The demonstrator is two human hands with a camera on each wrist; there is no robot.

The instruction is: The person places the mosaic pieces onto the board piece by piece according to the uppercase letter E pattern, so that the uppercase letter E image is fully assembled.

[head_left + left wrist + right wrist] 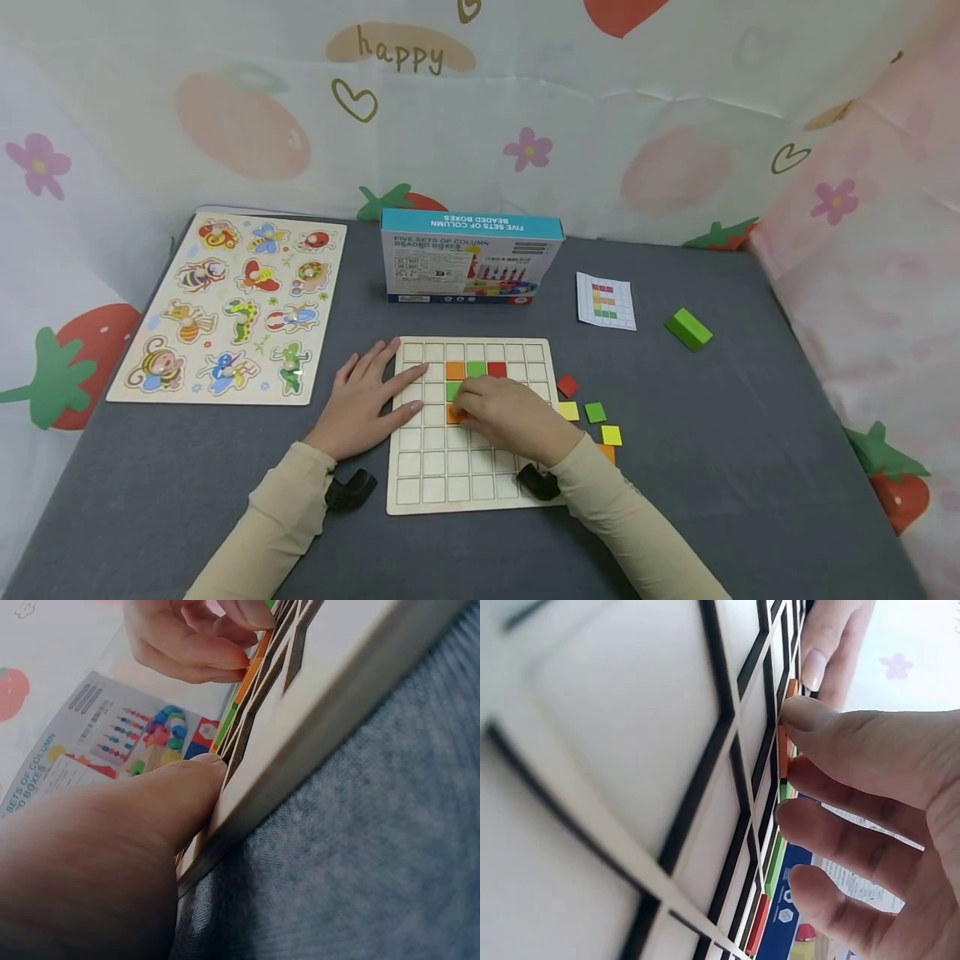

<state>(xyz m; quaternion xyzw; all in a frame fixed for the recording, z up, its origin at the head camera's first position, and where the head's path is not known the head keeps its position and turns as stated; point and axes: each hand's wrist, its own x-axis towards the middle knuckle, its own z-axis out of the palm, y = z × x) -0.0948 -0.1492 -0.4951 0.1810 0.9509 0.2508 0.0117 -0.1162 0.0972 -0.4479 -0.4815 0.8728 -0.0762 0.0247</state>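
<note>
My left hand (363, 408) lies with fingers spread over the left edge of the white grid board (432, 490); its thumb (180, 791) rests on the board in the left wrist view. My right hand (517, 415) is over the middle of the grid. In the right wrist view, its thumb and index finger pinch an orange tile (783, 750) at the board's surface, the other fingers curved. Beside them is another orange tile (453, 414). Orange (455, 371), green (476, 368) and red (497, 369) tiles sit in an upper row, a green tile (452, 391) below. The hand hides some cells.
Right of the board lie loose tiles: red (567, 386), yellow (568, 411), green (595, 412) and others. Behind stands a box (461, 258), with a pattern card (606, 302) and green block (688, 329) to its right. An insect puzzle board (232, 308) lies left.
</note>
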